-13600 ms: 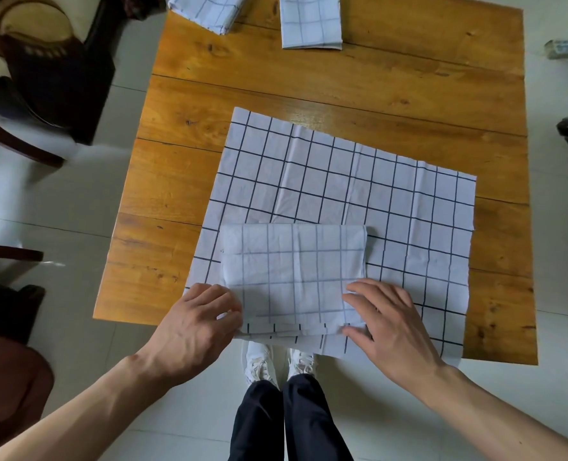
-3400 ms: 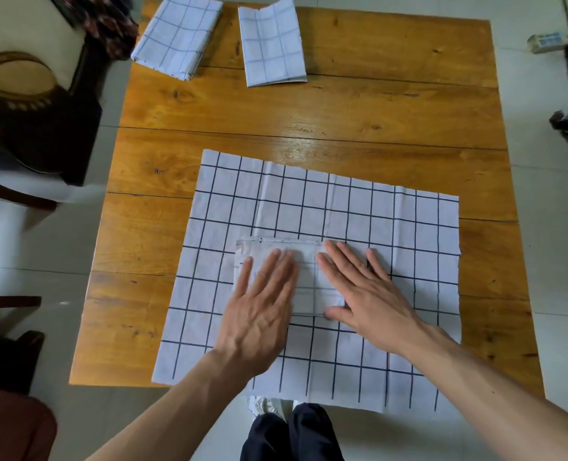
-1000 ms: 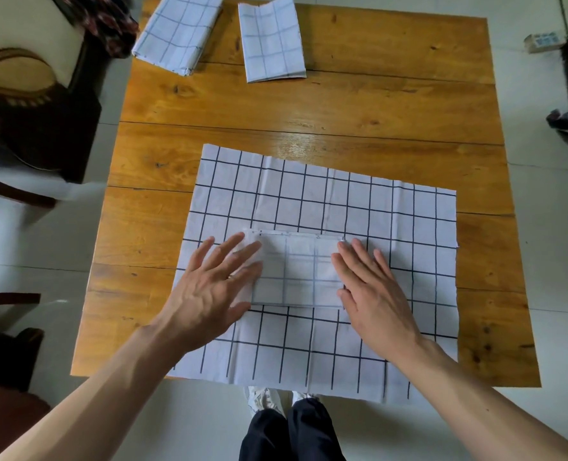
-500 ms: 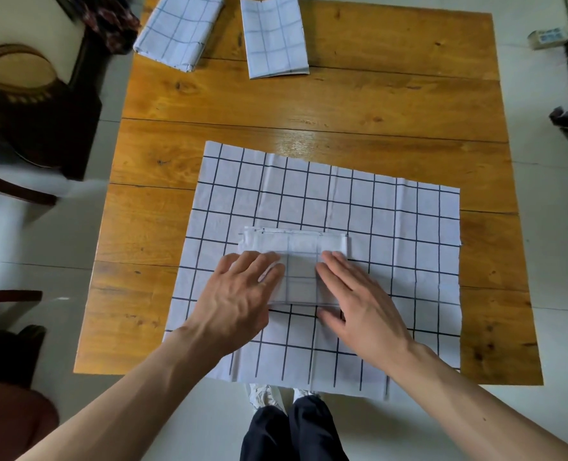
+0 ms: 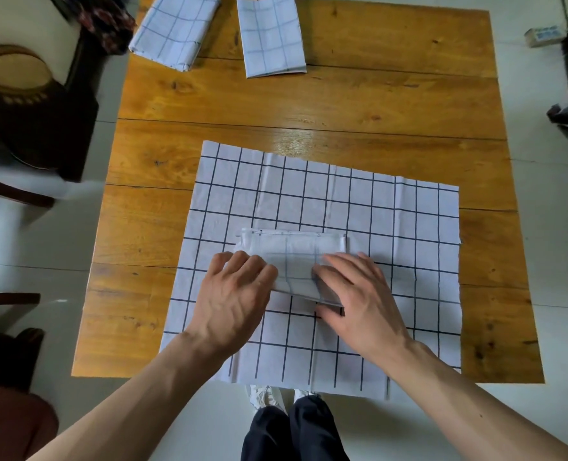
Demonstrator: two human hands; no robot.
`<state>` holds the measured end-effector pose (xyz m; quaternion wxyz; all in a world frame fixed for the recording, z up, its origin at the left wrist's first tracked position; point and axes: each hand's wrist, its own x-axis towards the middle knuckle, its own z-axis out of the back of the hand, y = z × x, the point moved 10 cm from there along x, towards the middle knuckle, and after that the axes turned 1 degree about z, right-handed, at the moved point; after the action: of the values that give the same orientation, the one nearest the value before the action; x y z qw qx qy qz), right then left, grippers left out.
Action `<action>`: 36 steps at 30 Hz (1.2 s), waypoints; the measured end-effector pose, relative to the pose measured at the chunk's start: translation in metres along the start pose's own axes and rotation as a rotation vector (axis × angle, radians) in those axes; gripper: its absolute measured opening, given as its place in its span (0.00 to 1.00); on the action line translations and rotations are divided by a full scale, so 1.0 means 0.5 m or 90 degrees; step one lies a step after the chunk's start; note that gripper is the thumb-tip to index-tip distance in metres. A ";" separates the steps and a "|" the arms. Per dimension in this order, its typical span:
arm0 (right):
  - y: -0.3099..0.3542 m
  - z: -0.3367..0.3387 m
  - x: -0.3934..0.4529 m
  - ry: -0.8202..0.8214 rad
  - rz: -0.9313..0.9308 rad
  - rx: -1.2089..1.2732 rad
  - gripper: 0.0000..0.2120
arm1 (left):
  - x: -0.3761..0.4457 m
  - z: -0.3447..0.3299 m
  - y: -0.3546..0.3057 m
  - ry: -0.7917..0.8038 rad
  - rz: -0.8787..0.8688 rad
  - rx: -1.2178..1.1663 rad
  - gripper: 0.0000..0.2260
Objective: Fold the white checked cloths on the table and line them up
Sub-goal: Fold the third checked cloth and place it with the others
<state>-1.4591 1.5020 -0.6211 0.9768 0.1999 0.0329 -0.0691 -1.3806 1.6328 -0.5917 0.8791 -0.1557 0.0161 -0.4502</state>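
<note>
Lifted now at its near edge, unlike half a second ago: folded cloth [image 5: 294,257], raised off the spread cloth [image 5: 392,227] beneath. Gripped at the left end by the left hand [image 5: 232,297], fingers curled, and at the right end by the right hand [image 5: 356,294], thumb tucked under. Two finished cloths [image 5: 176,28] [image 5: 271,38] side by side at the far edge of the bench [image 5: 375,94].

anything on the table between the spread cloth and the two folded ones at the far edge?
Nothing: head view shows bare table between the spread cloth and the folded cloths.
</note>
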 end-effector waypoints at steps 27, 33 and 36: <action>0.173 0.414 -0.008 -0.137 0.031 0.095 0.11 | 0.017 0.400 -0.059 -0.098 0.038 -0.130 0.02; 0.271 0.616 -0.070 -0.165 0.046 0.037 0.13 | 0.012 0.592 -0.134 -0.131 0.017 -0.145 0.06; 0.283 0.694 -0.100 -0.176 0.037 -0.005 0.13 | 0.033 0.644 -0.182 -0.125 -0.019 -0.166 0.08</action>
<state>-1.4747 1.4997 -0.2436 0.9743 0.1859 -0.1079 -0.0673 -1.3880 1.6534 -0.2572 0.8419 -0.3121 -0.0141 -0.4400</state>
